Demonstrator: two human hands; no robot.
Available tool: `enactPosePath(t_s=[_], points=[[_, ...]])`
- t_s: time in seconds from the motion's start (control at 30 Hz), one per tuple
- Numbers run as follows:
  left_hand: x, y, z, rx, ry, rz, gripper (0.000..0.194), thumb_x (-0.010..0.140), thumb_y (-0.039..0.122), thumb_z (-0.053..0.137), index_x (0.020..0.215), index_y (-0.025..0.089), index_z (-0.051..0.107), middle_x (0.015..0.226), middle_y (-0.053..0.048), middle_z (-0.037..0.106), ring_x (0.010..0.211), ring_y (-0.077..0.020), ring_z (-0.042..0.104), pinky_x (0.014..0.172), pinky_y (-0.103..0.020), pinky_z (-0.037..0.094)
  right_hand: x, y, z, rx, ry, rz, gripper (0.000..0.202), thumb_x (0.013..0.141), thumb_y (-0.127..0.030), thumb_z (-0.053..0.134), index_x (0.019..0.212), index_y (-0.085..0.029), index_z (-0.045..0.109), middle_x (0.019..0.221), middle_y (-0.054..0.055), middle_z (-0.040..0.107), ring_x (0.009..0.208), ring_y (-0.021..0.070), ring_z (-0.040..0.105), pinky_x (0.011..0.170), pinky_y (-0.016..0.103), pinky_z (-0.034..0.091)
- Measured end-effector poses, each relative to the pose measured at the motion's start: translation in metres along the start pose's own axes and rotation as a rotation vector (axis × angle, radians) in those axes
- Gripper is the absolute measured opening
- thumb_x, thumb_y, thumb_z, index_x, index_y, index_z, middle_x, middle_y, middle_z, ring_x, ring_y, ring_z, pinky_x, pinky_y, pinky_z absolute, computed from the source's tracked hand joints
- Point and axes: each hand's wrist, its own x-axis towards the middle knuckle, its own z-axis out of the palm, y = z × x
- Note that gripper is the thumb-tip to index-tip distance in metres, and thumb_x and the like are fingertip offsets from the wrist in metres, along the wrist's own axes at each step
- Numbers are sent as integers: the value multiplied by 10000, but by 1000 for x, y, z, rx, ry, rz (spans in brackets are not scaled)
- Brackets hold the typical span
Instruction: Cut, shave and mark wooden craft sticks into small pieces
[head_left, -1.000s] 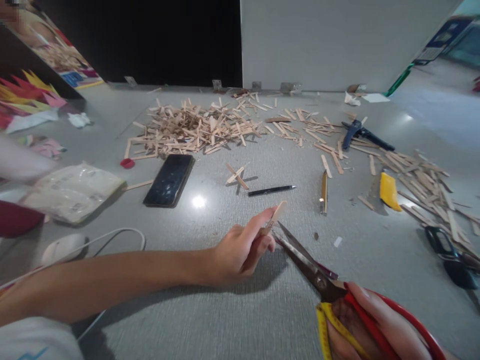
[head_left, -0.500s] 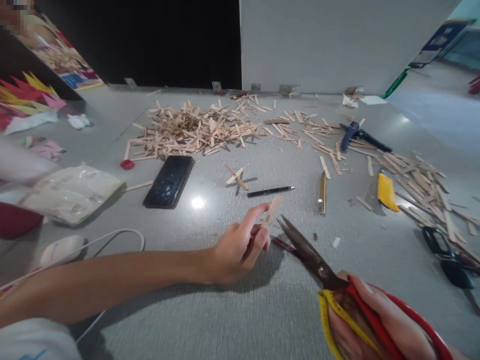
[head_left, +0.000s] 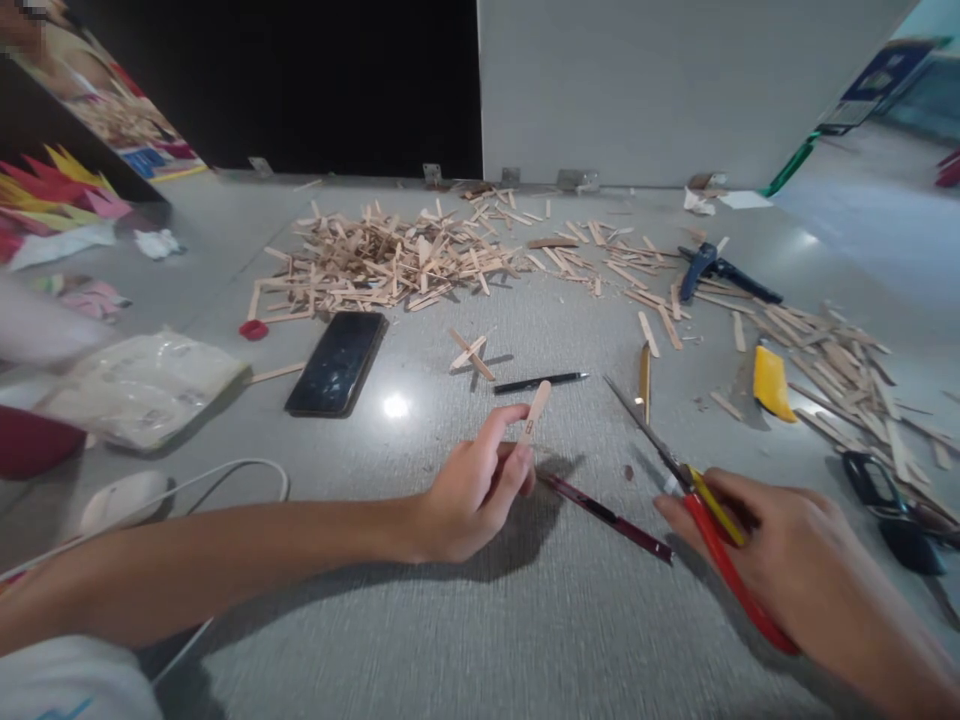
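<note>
Between the fingers of my left hand [head_left: 480, 490] is a wooden craft stick [head_left: 538, 408], its rounded end pointing up and away. My right hand [head_left: 780, 560] is closed on the scissors [head_left: 724, 555], which have red and yellow handles; the blades [head_left: 637, 415] point forward and left, just above the table. A dark red, narrow tool [head_left: 611, 518] lies on the table between my hands, one end under my left hand. Beyond my left hand rest a black pen [head_left: 541, 383] and crossed small sticks [head_left: 471, 355]. A slim yellow cutter [head_left: 646, 385] lies beyond the scissors' tips.
A heap of craft sticks [head_left: 405, 255] spreads across the back, and more sticks [head_left: 840, 370] lie at the right. A phone [head_left: 337, 363], plastic bag [head_left: 150, 385] and white cabled mouse [head_left: 124, 505] are at the left. A glue gun [head_left: 701, 270] and yellow-handled object [head_left: 772, 383] lie right.
My right hand has carried the scissors right and away from the stick, turning them so the blades now look closed and edge-on. The left hand has barely shifted, still holding the craft stick.
</note>
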Motion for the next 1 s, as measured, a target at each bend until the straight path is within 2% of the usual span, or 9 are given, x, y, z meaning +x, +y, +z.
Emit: enactPosePath(t_s=[0.13,0.27,0.47,0.63,0.73,0.83,0.9,1.0], points=[[0,1,0,-7,5,10,315,1147,361,370,1378,152,423,699,18,680,569,-152,610,559,-262,458,4,6,6,-163,19,16,712,937,-869,371,624,-294,652,540,100,697,433,260,584,474,362,379],[0,2,-1,-5,1,13,289,1143,352,371,1352,161,430,696,29,668,576,-152,612,576,-265,475,5,13,12,-241,-5,31,673,960,-811,364,645,-296,662,601,129,749,498,329,681,502,375,394],[1,1,0,-7,-3,32,280,1140,329,364,1358,161,417,696,35,662,574,-152,603,569,-264,473,2,19,18,-315,11,-9,638,991,-754,402,661,-281,675,619,129,763,516,318,706,499,346,388],[0,2,-1,-8,-3,21,266,1139,336,371,1340,172,430,693,31,661,586,-157,609,584,-276,482,8,18,10,-329,-20,-66,557,1006,-687,487,702,-272,700,634,125,770,512,309,702,487,335,386],[0,4,-2,-35,-13,-2,261,1144,356,363,1321,179,437,707,23,669,561,-148,585,538,-261,450,18,27,-3,-356,72,-69,508,977,-662,569,668,-273,674,593,121,739,477,283,656,473,330,371],[1,6,-2,-65,-26,-32,257,1147,373,357,1299,183,441,703,20,670,550,-145,576,522,-256,436,30,48,-16,-452,200,-26,418,983,-555,594,690,-269,675,530,106,660,409,244,544,466,326,296],[1,6,-3,-85,-38,-43,256,1146,380,362,1289,185,445,690,25,664,552,-149,580,530,-261,440,37,62,-23,-494,178,35,410,983,-479,612,624,-283,585,478,66,550,390,222,462,490,336,273],[2,6,-2,-112,-37,-63,268,1148,390,362,1299,185,447,683,38,657,523,-142,546,515,-260,419,42,73,-29,-482,71,131,572,965,-412,673,513,-332,330,457,-14,362,402,174,358,523,338,266]])
